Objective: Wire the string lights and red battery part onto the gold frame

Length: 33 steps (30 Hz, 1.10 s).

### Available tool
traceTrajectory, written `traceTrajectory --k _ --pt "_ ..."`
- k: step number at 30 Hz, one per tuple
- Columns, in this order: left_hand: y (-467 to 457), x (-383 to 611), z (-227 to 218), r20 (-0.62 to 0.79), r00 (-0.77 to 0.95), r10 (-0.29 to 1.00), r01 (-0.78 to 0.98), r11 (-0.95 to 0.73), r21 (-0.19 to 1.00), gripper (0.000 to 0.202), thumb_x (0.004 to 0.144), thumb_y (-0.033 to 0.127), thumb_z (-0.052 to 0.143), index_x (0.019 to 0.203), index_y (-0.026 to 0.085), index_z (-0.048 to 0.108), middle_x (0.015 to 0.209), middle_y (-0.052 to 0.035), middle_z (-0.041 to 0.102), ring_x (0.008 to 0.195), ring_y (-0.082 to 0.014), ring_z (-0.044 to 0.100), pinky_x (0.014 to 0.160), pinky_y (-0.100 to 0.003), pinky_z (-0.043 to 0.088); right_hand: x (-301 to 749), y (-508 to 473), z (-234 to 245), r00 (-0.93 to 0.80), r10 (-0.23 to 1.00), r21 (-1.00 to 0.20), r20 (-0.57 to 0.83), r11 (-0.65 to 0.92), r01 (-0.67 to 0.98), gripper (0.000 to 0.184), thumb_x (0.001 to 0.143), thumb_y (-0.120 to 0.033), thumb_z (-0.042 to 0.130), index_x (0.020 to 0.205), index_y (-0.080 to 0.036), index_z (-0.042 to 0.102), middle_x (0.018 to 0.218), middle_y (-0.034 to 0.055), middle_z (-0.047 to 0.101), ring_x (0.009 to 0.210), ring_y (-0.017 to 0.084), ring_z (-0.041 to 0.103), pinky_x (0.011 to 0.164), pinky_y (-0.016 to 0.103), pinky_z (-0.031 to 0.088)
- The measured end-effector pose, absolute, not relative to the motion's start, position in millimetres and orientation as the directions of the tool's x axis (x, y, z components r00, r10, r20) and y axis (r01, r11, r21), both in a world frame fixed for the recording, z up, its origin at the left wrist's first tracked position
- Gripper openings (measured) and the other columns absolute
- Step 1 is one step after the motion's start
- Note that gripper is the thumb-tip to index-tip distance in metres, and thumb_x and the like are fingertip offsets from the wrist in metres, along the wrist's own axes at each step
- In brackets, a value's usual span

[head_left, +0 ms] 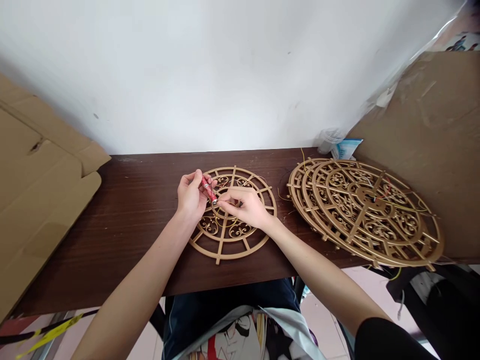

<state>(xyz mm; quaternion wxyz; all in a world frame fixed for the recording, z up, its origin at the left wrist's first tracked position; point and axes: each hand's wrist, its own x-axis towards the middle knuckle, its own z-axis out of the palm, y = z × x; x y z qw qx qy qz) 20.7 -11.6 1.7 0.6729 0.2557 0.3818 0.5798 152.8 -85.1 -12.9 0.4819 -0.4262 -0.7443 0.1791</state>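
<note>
A round gold openwork frame (232, 239) lies flat on the dark wooden table (135, 210). Over its centre my left hand (191, 196) is closed on a small red cylinder with a metal tip (208, 190), held tilted. My right hand (245, 206) is pinched at that tip, fingers together on what seems a thin yellow wire (219, 220) that loops down onto the frame. What exactly the pinch holds is too small to tell.
A stack of similar gold frames (365, 210) with red and yellow wires sits at the table's right, overhanging the front edge. Cardboard (41, 190) leans at the left, another sheet (431, 145) at the right. A white wall is behind.
</note>
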Motion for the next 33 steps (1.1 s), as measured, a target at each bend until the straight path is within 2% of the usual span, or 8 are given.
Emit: traceTrajectory --k 5,11,15,19,25,33 --pt "-12.1 21.5 1.3 -0.209 0.04 0.977 -0.581 0.193 0.791 0.015 0.092 0.012 0.056 0.081 0.017 0.047 0.061 0.0011 0.063 0.059 -0.0091 0.064 0.068 -0.026 0.059 152.9 -85.6 -15.0 -0.185 0.798 -0.637 0.573 0.576 0.513 0.018 0.091 -0.028 0.058 0.079 -0.017 0.064 0.072 0.0011 0.062 0.063 0.012 0.054 0.062 0.024 0.04" --pt "-13.9 22.0 -1.3 -0.178 0.061 0.982 -0.574 0.18 0.799 0.016 0.09 0.013 0.06 0.081 0.017 0.048 0.061 0.0015 0.063 0.06 -0.0093 0.064 0.065 -0.025 0.058 151.6 -87.2 -15.6 -0.214 0.81 -0.595 0.546 0.555 0.582 0.019 0.09 -0.025 0.054 0.075 -0.017 0.061 0.07 0.0004 0.058 0.062 0.011 0.051 0.061 0.023 0.038" --pt "-14.1 23.3 -3.4 -0.191 0.065 0.979 -0.573 0.193 0.796 0.019 0.086 0.016 0.066 0.08 0.017 0.048 0.061 0.0021 0.063 0.059 -0.0093 0.064 0.065 -0.025 0.058 150.5 -87.2 -16.1 -0.215 0.805 -0.583 0.553 0.558 0.591 0.02 0.089 -0.023 0.053 0.071 -0.017 0.059 0.07 0.0005 0.057 0.063 0.011 0.051 0.062 0.024 0.039" --pt "-13.8 24.3 -2.9 -0.21 0.075 0.975 -0.551 0.216 0.806 0.019 0.087 0.015 0.065 0.08 0.018 0.047 0.06 0.0021 0.063 0.056 -0.0089 0.063 0.06 -0.022 0.055 150.5 -86.8 -16.5 -0.242 0.806 -0.571 0.54 0.563 0.598 0.023 0.09 -0.025 0.053 0.069 -0.017 0.058 0.07 0.0008 0.058 0.065 0.012 0.052 0.064 0.025 0.04" --pt "-12.6 22.9 -0.7 -0.144 0.11 0.983 -0.514 0.18 0.839 0.024 0.084 0.02 0.069 0.079 0.019 0.046 0.059 0.0034 0.062 0.053 -0.0091 0.061 0.054 -0.02 0.053 151.0 -86.3 -17.3 -0.264 0.811 -0.565 0.522 0.56 0.606 0.024 0.09 -0.026 0.052 0.069 -0.016 0.056 0.072 0.0018 0.061 0.066 0.013 0.054 0.066 0.025 0.041" --pt "-13.0 23.7 0.0 -0.16 0.12 0.98 -0.472 0.198 0.859 0.024 0.084 0.022 0.068 0.079 0.019 0.045 0.058 0.0038 0.062 0.05 -0.0087 0.059 0.051 -0.02 0.051 151.3 -86.2 -19.5 -0.291 0.804 -0.518 0.519 0.566 0.641 0.027 0.093 -0.028 0.048 0.069 -0.017 0.056 0.075 0.0027 0.063 0.069 0.014 0.055 0.068 0.026 0.041"
